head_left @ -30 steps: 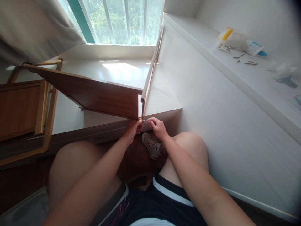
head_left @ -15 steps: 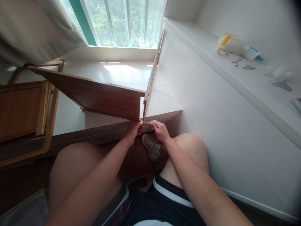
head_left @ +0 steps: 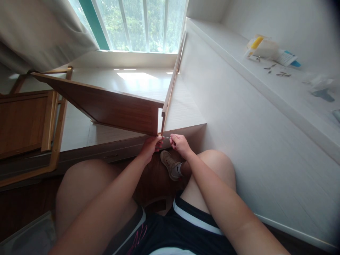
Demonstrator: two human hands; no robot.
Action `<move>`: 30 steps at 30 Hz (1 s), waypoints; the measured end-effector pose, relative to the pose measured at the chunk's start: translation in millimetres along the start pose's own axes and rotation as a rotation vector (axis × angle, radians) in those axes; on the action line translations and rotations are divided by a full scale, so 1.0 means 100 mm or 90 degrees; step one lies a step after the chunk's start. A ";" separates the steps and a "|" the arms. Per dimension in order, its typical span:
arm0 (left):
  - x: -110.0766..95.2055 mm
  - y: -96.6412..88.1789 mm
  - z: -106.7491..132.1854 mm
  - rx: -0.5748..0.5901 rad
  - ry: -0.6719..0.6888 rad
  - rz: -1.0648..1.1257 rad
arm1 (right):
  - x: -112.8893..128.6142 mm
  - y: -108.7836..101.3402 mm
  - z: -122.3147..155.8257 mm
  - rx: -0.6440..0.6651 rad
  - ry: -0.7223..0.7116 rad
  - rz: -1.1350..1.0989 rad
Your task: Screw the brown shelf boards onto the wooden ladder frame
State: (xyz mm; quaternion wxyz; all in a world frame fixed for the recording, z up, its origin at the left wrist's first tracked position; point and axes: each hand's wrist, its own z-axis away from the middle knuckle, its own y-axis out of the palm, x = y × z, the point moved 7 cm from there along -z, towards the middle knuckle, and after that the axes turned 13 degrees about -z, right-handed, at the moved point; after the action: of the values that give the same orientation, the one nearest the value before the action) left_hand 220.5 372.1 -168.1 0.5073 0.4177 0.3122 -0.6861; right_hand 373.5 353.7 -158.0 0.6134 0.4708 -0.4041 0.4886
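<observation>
A brown wooden panel [head_left: 119, 109] stands on edge across a pale ledge. Its near right corner meets a narrow wooden rail [head_left: 174, 76] that runs back toward the window. My left hand [head_left: 153, 146] is closed at this corner, thumb and fingers pinching the wood. In the fingers of my right hand [head_left: 180, 144] is a thin metal rod [head_left: 166, 137], held level, its far end reaching the joint beside my left fingertips. The rod's grip end is hidden in the hand, so its exact kind does not show.
On the white shelf [head_left: 233, 60] at right lie several small metal fittings [head_left: 283, 74], a yellow-and-clear packet [head_left: 259, 46], a white-and-blue tube [head_left: 289, 58] and a grey piece [head_left: 322, 94]. Another wooden frame [head_left: 57, 134] leans at left. A barred window [head_left: 143, 24] is behind.
My right hand has shifted slightly right, and a little more of the rod shows. My left hand stays at the panel corner.
</observation>
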 end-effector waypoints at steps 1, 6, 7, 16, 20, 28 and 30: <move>0.00 0.00 0.00 0.001 0.001 0.000 | 0.03 -0.01 0.01 -0.002 -0.018 0.022; 0.00 0.01 -0.01 0.004 0.006 -0.002 | 0.14 -0.04 0.05 -0.019 -0.086 0.149; 0.00 0.00 -0.01 0.004 0.007 -0.002 | 0.15 -0.05 0.06 -0.023 -0.097 0.173; 0.00 0.01 -0.01 -0.003 0.007 -0.002 | 0.00 -0.01 0.00 0.007 -0.031 0.074; 0.00 0.02 -0.02 -0.001 0.010 -0.001 | 0.06 -0.05 0.01 -0.027 -0.077 0.157; 0.02 0.02 -0.03 0.000 0.007 -0.002 | -0.01 0.00 0.01 0.000 -0.026 0.073; 0.03 0.02 -0.03 -0.001 0.007 -0.002 | 0.03 -0.01 0.02 -0.010 -0.061 0.122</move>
State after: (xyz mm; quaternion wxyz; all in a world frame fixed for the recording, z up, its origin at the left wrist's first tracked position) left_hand 222.6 373.2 -172.4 0.5046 0.4205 0.3162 -0.6846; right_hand 374.5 352.0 -154.8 0.5474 0.4482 -0.4798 0.5190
